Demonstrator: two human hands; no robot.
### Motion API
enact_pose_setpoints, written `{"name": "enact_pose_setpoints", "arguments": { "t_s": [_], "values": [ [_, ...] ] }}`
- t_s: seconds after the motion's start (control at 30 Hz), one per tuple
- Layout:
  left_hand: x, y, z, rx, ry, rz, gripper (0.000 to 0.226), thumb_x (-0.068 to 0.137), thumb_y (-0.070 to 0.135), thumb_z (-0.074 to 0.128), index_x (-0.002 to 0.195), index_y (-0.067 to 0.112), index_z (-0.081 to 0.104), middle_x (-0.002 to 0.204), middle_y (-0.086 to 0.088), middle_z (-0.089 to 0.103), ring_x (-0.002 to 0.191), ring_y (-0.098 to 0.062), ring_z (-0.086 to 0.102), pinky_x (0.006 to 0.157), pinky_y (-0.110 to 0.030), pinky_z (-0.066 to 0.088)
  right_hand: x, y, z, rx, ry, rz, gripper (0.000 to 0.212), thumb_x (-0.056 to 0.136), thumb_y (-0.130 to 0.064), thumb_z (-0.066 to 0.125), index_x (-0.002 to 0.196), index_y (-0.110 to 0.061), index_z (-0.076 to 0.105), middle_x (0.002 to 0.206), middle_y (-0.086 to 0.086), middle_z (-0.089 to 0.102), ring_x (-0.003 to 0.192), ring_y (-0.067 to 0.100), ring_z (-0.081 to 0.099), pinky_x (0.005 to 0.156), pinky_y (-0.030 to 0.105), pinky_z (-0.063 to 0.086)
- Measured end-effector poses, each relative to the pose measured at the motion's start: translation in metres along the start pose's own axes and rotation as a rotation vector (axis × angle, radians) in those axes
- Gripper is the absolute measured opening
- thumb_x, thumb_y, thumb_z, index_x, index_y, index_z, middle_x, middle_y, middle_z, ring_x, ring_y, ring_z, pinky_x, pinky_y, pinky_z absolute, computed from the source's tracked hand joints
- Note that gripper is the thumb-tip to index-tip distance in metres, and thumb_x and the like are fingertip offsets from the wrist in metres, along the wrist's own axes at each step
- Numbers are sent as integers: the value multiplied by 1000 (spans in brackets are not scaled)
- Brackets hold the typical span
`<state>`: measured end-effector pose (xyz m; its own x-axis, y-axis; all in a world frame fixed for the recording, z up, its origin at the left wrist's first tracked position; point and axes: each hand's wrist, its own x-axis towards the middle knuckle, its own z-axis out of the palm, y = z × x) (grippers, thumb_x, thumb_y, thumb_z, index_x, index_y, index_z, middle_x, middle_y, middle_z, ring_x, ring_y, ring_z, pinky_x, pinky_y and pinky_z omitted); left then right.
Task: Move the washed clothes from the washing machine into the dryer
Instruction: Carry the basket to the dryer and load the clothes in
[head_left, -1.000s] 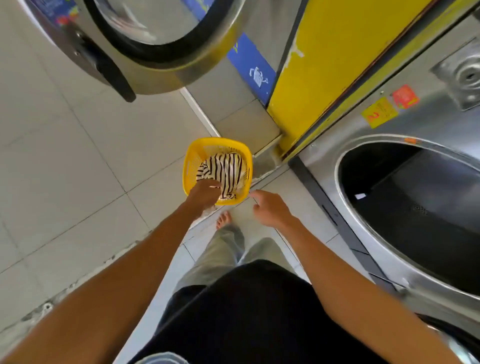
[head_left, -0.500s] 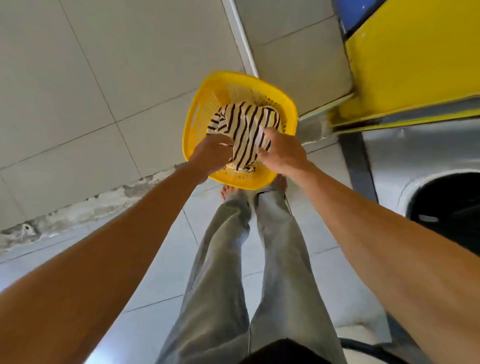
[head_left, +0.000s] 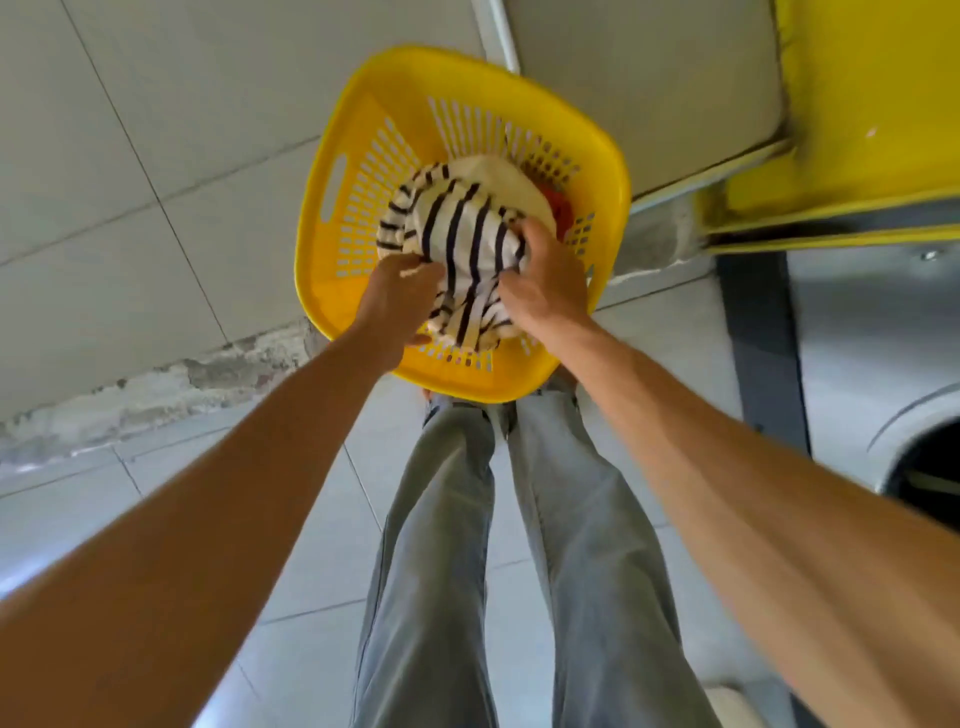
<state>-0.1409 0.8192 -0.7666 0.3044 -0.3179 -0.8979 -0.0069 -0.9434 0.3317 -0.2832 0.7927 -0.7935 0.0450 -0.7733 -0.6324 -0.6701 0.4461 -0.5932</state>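
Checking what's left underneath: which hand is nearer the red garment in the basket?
Right. The right hand grips the striped shirt just beside the red garment; the left hand grips the shirt's opposite side.

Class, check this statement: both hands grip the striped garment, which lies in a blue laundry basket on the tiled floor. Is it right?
Not quite. The head view shows the laundry basket is yellow, not blue. The left hand and right hand do grip the striped garment on the tiled floor.

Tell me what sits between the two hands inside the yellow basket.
Head view: a bunched white cloth with dark stripes fills the stretch between left hand and right hand; both hold it.
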Motion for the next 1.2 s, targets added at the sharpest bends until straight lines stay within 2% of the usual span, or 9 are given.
{"name": "enact_pose_setpoints", "arguments": {
  "t_s": [0.23, 0.43, 0.57, 0.63, 0.7, 0.77, 0.87, 1.0, 1.2],
  "values": [
    [-64, 26, -13, -364, -262, 44, 42, 87, 54, 61, 120, 27, 67, 106, 0, 76, 99, -22, 72, 85, -42, 58, -93, -45, -60, 496, -147, 110, 29, 83, -7, 66, 98, -31, 67, 95, -4, 74, 90, 15, 70, 77, 35, 57],
    [-114, 30, -20, -311, -253, 228, 22, 77, 26, 68, 97, 17, 72, 94, -11, 75, 92, -31, 72, 79, -41, 55, -152, -46, -125, 683, -383, 32, 70, 83, -19, 80, 141, -38, 46, 124, -6, 69, 108, 10, 69, 87, 37, 60],
    [-164, 42, -10, -224, -391, 379, 8, 76, 14, 59, 74, 20, 63, 69, -1, 63, 69, -21, 64, 68, -36, 51, -179, -31, -181, 507, -48, 172, 52, 85, -64, 61, 131, -40, 55, 108, -5, 73, 85, 8, 73, 73, 33, 60],
    [-192, 46, 8, -172, -511, 404, 15, 73, 8, 53, 65, 20, 56, 60, 2, 55, 58, -15, 58, 57, -27, 48, -185, -15, -199, 553, 79, 279, 49, 86, -72, 52, 127, -45, 54, 123, -7, 67, 102, 12, 67, 83, 40, 56],
    [-218, 44, 36, -114, -653, 392, 15, 73, 3, 49, 65, 16, 52, 59, 1, 51, 55, -15, 54, 53, -24, 46, -195, -2, -214, 735, 38, 334, 52, 92, -68, 44, 140, -47, 44, 140, -13, 54, 123, 10, 55, 88, 34, 47],
    [-238, 40, 73, -52, -755, 380, 12, 72, 2, 49, 72, 12, 55, 66, -6, 53, 63, -19, 55, 58, -27, 46, -206, 15, -231, 978, 26, 318, 47, 99, -60, 36, 139, -38, 46, 123, -17, 63, 115, -3, 60, 79, 15, 49],
    [-260, 32, 130, 31, -801, 337, 24, 70, 4, 54, 91, 9, 64, 83, -15, 62, 81, -28, 62, 75, -36, 50, -229, 53, -257, 1258, 59, 350, 41, 101, -57, 37, 120, -28, 60, 88, -14, 76, 89, 3, 72, 68, 17, 57],
    [-276, 20, 206, 42, -761, 298, 35, 70, 12, 66, 105, 17, 70, 101, -13, 71, 100, -31, 68, 86, -43, 54, -266, 109, -295, 1271, 178, 405, 50, 100, -50, 45, 143, -24, 49, 120, -19, 66, 114, 3, 64, 89, 18, 50],
    [-313, -13, 325, 113, -751, 364, 31, 79, 16, 75, 107, 26, 68, 103, -6, 74, 98, -24, 70, 85, -39, 57, -341, 212, -360, 1000, 131, 384, 53, 76, -15, 80, 125, -21, 62, 110, 3, 76, 104, 22, 72, 88, 39, 58]
  ]
}}
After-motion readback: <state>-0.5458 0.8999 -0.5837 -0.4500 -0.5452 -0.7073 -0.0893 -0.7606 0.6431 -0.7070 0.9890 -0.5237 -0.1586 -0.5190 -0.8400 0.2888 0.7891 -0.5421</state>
